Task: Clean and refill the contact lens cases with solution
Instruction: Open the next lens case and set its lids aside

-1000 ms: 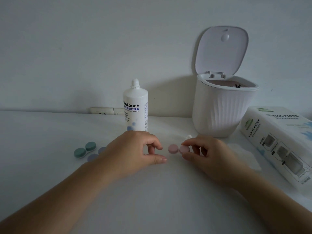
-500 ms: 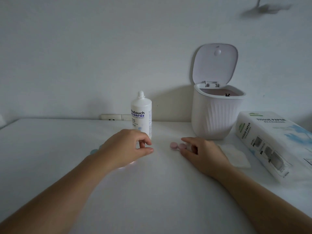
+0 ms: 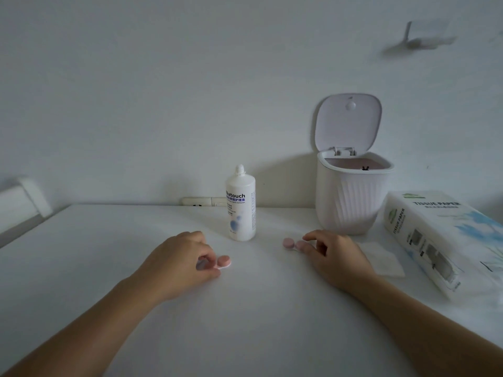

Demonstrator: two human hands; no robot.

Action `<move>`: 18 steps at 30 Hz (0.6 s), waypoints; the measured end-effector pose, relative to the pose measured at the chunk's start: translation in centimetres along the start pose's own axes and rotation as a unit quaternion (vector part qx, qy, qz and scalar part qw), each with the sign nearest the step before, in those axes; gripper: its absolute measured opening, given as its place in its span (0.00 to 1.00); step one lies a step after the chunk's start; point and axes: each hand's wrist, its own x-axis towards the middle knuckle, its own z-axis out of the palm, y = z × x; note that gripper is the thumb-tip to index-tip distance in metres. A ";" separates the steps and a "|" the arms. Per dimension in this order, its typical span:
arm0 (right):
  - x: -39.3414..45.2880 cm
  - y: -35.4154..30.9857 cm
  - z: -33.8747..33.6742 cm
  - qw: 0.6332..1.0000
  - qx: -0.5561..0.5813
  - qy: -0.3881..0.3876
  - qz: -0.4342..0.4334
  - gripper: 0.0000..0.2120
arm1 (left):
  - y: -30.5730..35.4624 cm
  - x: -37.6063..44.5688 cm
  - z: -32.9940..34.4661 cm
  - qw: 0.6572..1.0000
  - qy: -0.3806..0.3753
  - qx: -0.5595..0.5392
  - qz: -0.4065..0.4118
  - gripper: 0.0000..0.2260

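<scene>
Left hand (image 3: 178,263) fingers pinch purple-pink case (image 3: 223,262); right hand (image 3: 336,257) fingers pinch capped pink case (image 3: 292,244) — solution bottle (image 3: 240,206) untouched on surface (image 3: 258,322); more cleaning, refilling likely left.

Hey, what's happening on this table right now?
A person is working on contact lens cases at a white table. The left hand holds one case with a pink cap on the tabletop. The right hand touches a second pink case with its fingers. The solution bottle stands upright between them, further back, untouched. A small bin with its lid open, a tissue pack and a loose tissue are on the right.
</scene>
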 end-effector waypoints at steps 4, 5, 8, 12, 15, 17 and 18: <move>-0.2 0.1 0.0 1.000 -0.003 0.007 -0.016 0.12 | 0.2 0.2 0.3 0.999 0.009 -0.009 0.033 0.09; -0.2 0.0 0.0 1.000 -0.002 0.008 -0.023 0.11 | 0.5 0.2 0.2 0.999 0.011 -0.030 0.033 0.10; -0.3 -0.1 0.1 0.999 0.007 0.017 -0.042 0.09 | 2.3 0.7 0.3 0.996 0.008 -0.082 0.037 0.13; -1.0 -0.3 -0.3 0.995 0.034 0.008 -0.091 0.06 | 5.3 2.4 1.4 0.991 -0.010 -0.114 0.066 0.11; -1.5 -0.8 -0.9 0.989 0.060 -0.026 -0.130 0.12 | 6.7 3.9 2.5 0.985 -0.027 -0.136 0.105 0.11; -1.6 -1.1 -1.3 0.987 0.069 -0.044 -0.141 0.16 | 7.2 4.6 3.3 0.980 -0.033 -0.154 0.123 0.10; -1.7 -1.2 -1.3 0.986 0.071 -0.050 -0.142 0.16 | 7.3 4.8 3.6 0.977 -0.035 -0.165 0.131 0.10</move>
